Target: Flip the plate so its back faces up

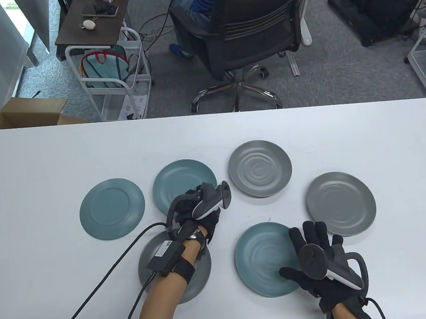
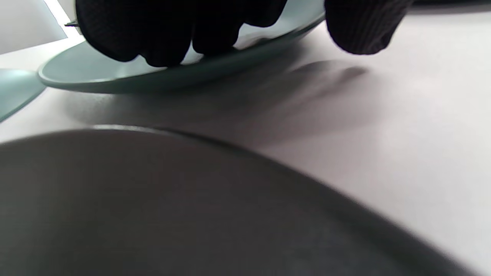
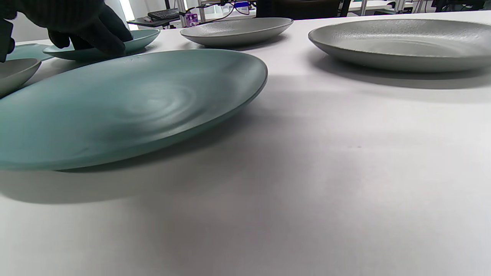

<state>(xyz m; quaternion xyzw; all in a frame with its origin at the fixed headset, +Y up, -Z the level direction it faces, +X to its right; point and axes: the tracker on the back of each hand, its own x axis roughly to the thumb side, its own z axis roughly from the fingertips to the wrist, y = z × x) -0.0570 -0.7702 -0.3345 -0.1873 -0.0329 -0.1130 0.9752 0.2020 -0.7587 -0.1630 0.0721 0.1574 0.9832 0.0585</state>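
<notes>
Teal plate (image 1: pixel 180 182) face up, left fingers (image 2: pixel 161 42) on rim.

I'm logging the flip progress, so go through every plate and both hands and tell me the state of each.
Far-left teal plate: back up, flat.
Second teal plate: face up, left hand's fingers on its near rim.
Near teal plate: face up, right hand on its right edge.
Upper grey plate: face up.
Right grey plate: face up.
Near-left grey plate: under the left forearm, side unclear.
Left hand: touching.
Right hand: fingers spread.
</notes>
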